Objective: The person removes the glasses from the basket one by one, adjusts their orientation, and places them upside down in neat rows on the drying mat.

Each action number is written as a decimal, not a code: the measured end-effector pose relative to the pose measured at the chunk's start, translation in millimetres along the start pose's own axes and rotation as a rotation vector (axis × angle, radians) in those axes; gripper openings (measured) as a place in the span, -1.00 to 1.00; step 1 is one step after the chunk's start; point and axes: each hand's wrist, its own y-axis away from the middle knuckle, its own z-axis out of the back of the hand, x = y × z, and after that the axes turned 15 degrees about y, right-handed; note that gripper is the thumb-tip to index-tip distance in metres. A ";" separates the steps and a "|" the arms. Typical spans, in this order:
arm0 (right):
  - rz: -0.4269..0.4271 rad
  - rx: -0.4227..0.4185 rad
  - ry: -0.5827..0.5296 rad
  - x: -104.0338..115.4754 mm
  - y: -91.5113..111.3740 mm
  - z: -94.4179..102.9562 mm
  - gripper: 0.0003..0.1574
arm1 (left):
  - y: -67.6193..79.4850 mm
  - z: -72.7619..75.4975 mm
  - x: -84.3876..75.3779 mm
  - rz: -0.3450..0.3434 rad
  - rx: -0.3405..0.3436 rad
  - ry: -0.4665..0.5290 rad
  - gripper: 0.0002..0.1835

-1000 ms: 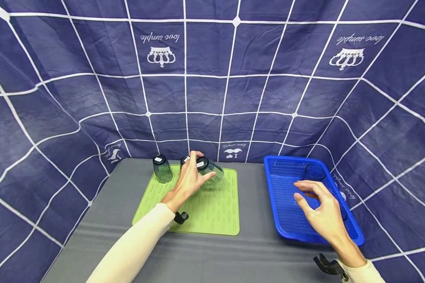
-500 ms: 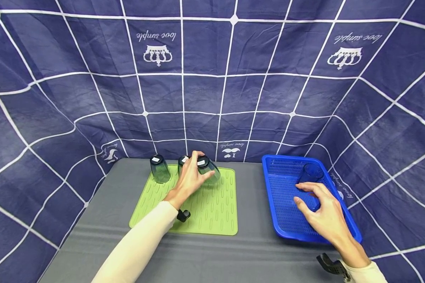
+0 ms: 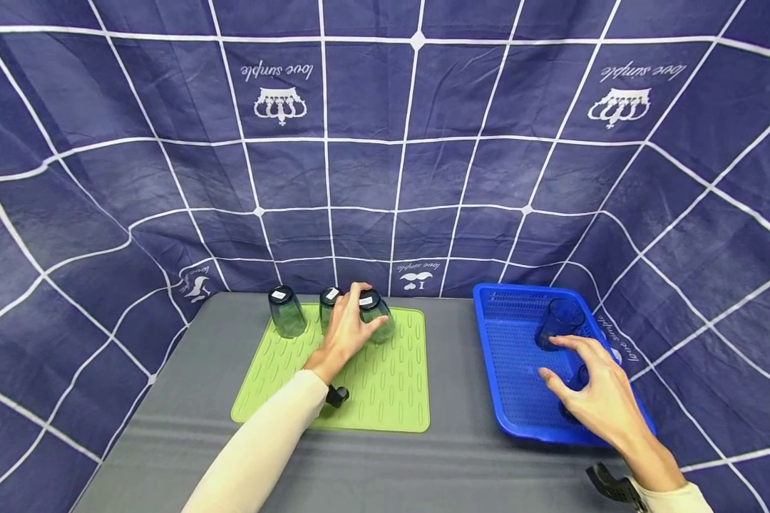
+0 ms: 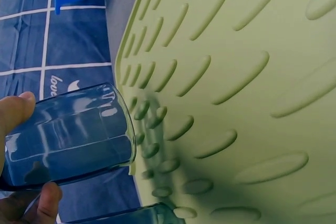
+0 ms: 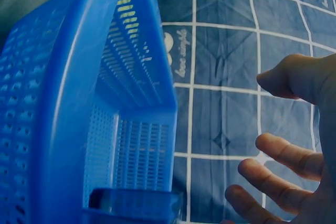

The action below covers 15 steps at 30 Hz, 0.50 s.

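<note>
Bottom up over the green ridged mat (image 3: 385, 399), a blue-green tinted drinking glass (image 3: 380, 326) is gripped by my left hand (image 3: 341, 333) near its base. In the left wrist view its rim stands right at the mat's ridges, with the thumb (image 4: 16, 111) on one side and fingertips on the other. Two more upturned glasses stand left of it: one at the far left (image 3: 287, 315), another (image 3: 327, 311) partly behind the hand. My right hand (image 3: 599, 395) hovers over the blue basket (image 3: 497, 399), thumb and fingers spread apart, holding nothing.
Inside the basket, a glass (image 3: 561, 320) stands toward the back right. Another glass (image 3: 577, 381) is partly hidden by the right hand. The grey tabletop (image 3: 455, 370) lies between mat and basket. A dark blue checked cloth (image 3: 372, 171) rises behind and at the sides.
The glass in my left hand has gone from tilted to nearly upright and sits closer to the mat. My right hand has shifted slightly right and down, showing more of the basket's glasses.
</note>
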 end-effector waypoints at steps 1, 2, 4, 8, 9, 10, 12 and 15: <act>-0.002 0.006 0.003 -2.0 1.2 -0.3 -0.23 | 0.9 -0.9 1.2 0.002 -0.004 -0.001 -0.15; -0.006 0.012 0.009 -4.1 2.4 -0.4 -0.22 | 1.6 -1.8 1.9 0.005 -0.005 -0.003 -0.15; -0.010 0.018 0.017 -9.8 5.0 -1.2 -0.20 | 2.0 -3.6 2.6 0.008 -0.002 -0.005 -0.16; -0.015 0.033 0.033 -20.3 9.2 -2.7 -0.14 | 0.2 -6.9 2.7 0.005 0.003 -0.015 -0.18; -0.018 0.042 0.035 -22.5 10.0 -3.1 -0.13 | -0.6 -7.4 2.4 0.006 0.000 -0.018 -0.18; -0.021 0.050 0.038 -24.1 10.5 -3.3 -0.12 | -1.2 -8.0 2.2 0.007 -0.004 -0.022 -0.18; -0.033 0.072 0.044 -26.9 11.5 -3.2 -0.10 | -2.6 -9.3 1.6 0.003 -0.007 -0.032 -0.18; -0.063 0.106 0.062 -30.1 13.7 -2.6 -0.08 | -5.1 -11.5 0.6 -0.004 0.002 -0.047 -0.17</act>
